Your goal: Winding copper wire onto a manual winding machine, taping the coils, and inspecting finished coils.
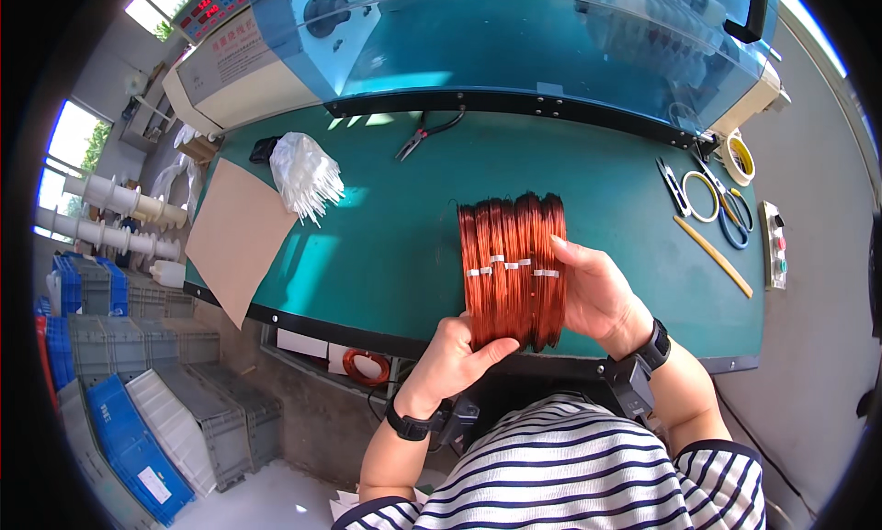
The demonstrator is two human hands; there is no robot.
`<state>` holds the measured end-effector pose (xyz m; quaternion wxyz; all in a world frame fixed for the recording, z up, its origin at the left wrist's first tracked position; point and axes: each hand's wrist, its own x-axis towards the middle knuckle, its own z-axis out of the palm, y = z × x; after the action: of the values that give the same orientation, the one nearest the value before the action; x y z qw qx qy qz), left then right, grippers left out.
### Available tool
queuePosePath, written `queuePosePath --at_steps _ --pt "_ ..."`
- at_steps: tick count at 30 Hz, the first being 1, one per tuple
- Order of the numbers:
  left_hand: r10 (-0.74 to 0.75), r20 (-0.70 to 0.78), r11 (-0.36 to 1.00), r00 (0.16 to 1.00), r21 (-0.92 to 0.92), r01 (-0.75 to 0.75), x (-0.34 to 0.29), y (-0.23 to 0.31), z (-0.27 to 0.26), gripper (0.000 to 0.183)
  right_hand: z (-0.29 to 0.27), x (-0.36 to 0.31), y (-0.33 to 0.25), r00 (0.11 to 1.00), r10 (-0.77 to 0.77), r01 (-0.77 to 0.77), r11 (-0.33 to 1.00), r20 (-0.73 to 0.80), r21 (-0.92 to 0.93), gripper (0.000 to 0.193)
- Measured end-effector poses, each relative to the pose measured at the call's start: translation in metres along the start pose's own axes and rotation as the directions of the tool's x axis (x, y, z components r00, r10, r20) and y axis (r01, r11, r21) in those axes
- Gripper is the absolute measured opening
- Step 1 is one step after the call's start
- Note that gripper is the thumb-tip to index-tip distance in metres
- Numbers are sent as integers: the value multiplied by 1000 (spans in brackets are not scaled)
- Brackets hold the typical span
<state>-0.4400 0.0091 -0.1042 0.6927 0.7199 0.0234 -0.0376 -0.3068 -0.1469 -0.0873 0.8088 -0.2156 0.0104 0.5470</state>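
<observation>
The near end of the coils (pixel 513 296) was gripped by the left hand (pixel 455 360), its thumb laid across the lower edge and its fingers mostly hidden. The right side was cupped by the right hand (pixel 597 296), thumb set against the outermost wires. Both grips were thus closed around the coils, which were held by the near edge of the table (pixel 395 282); whether it was touched could not be told. This two-sided hold was probably chosen so that the row would be pressed together. The strands were pointed away from the body, nearly straight, with the long axis aligned near to far; the coils were ranked left to right. White bands (pixel 512 265) were wrapped across them, presumably to bind loose turns. Farther off, the stick (pixel 714 256), scissors (pixel 724 196) and pliers (pixel 420 137) were laid aside, likely within reach. Beyond, the machine (pixel 533 48) was placed.
</observation>
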Motion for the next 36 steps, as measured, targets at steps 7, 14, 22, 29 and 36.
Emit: queuePosePath --at_steps 7,14,22,29,36 --pt "-54 -364 776 930 -601 -191 -7 -1 2 16 1 -3 -3 998 -58 59 997 22 -47 52" --pt "35 -150 985 988 174 -8 1 8 3 27 5 -4 0 998 -66 66 998 -14 -14 47" --pt "175 175 821 969 517 -241 11 -3 2 47 8 3 -2 999 -26 24 998 41 58 56" --pt "-17 100 999 995 30 14 12 1 12 25 7 -4 0 995 -97 92 978 -18 -188 44" --pt "-51 121 998 991 -21 54 9 -5 24 26 22 -9 6 992 -78 57 978 -100 -200 35"
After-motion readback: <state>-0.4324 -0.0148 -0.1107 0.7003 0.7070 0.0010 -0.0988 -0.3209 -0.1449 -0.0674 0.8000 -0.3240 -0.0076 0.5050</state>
